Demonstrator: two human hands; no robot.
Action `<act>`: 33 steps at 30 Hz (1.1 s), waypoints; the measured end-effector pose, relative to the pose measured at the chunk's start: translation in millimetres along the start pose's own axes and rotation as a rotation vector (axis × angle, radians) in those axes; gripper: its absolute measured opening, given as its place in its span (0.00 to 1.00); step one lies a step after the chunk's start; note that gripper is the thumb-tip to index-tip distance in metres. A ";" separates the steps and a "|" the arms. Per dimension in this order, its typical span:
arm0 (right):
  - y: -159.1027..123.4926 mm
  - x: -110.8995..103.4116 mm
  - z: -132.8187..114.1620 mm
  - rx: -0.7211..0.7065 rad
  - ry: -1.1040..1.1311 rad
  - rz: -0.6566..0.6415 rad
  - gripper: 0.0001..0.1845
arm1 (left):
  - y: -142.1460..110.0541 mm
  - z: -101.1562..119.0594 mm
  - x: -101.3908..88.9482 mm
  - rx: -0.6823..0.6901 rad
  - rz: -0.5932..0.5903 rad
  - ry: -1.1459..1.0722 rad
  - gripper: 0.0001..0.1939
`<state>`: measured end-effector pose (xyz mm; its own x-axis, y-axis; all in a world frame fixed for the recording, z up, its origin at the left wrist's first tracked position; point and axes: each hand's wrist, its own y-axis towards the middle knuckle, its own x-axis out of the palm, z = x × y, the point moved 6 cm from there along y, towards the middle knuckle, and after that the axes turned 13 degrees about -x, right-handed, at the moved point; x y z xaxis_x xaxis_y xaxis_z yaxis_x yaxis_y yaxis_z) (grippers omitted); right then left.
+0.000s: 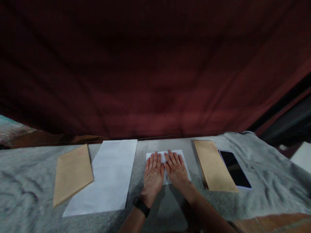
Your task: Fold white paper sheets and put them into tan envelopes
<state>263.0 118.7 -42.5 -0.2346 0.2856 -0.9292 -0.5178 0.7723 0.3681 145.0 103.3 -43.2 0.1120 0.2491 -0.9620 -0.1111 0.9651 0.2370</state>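
Observation:
A white sheet of paper (165, 178) lies flat on the surface in front of me, mostly covered by my palms. My left hand (153, 173) rests flat on its left part, fingers stretched forward. On the right part lies my right hand (177, 171), also flat with the fingers a little spread. The two thumbs almost meet at the middle of the sheet. Between and below them a bit of the paper shows, with what look like fold lines. A dark watch (141, 206) is on my left wrist.
To the left lie a large white sheet (109, 178) and a brown paper envelope (73, 173) overlapping it. Rightward are a brown paper packet (215, 165) and a phone (235, 170). Grey cloth (269, 174) covers the surface; a dark red curtain (155, 81) hangs behind.

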 end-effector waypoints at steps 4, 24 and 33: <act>0.2 -0.5 0.0 0.024 -0.003 0.004 0.25 | 0.2 -3.2 -0.1 -0.033 0.024 -0.001 0.27; -14.0 -0.4 17.1 0.072 -0.065 0.055 0.27 | -3.1 -6.5 -1.5 -0.045 0.052 -0.016 0.30; -22.3 -1.3 25.5 0.098 -0.109 0.105 0.31 | -4.4 -7.9 -2.0 -0.054 0.045 -0.017 0.30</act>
<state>295.8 115.5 -50.4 -0.1899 0.4238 -0.8856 -0.4110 0.7849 0.4637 137.4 98.0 -43.4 0.1221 0.2942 -0.9479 -0.1700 0.9472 0.2720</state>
